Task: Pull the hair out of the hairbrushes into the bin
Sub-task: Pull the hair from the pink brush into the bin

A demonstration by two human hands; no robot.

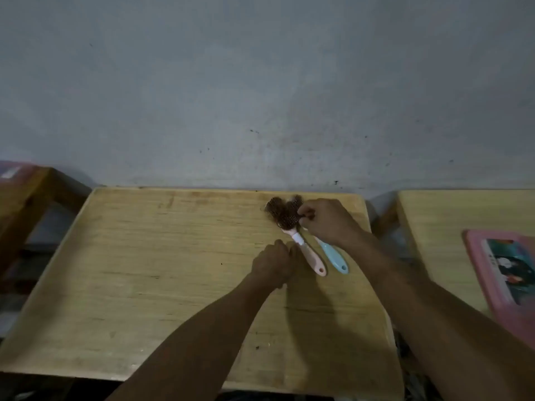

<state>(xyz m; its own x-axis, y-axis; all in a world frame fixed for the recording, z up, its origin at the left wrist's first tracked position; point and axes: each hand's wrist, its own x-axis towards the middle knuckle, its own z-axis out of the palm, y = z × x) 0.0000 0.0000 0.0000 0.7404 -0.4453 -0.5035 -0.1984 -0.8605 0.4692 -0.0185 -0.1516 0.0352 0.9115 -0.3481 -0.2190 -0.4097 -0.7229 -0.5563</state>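
Observation:
Two hairbrushes lie side by side at the far right of the wooden table (144, 270). The pink-handled brush (311, 257) has a head matted with brown hair (282, 212). The blue-handled brush (334, 257) lies to its right, its head mostly hidden under my right hand (327, 219). That hand pinches the hair at the brush heads. My left hand (273, 263) rests closed against the pink handle's left side; whether it grips the handle is unclear. No bin is in view.
A grey wall stands directly behind the table. A second wooden table (451, 227) on the right carries a pink-framed board (489, 287). A darker wooden stand (26, 204) sits at the left. A narrow gap separates the two tables.

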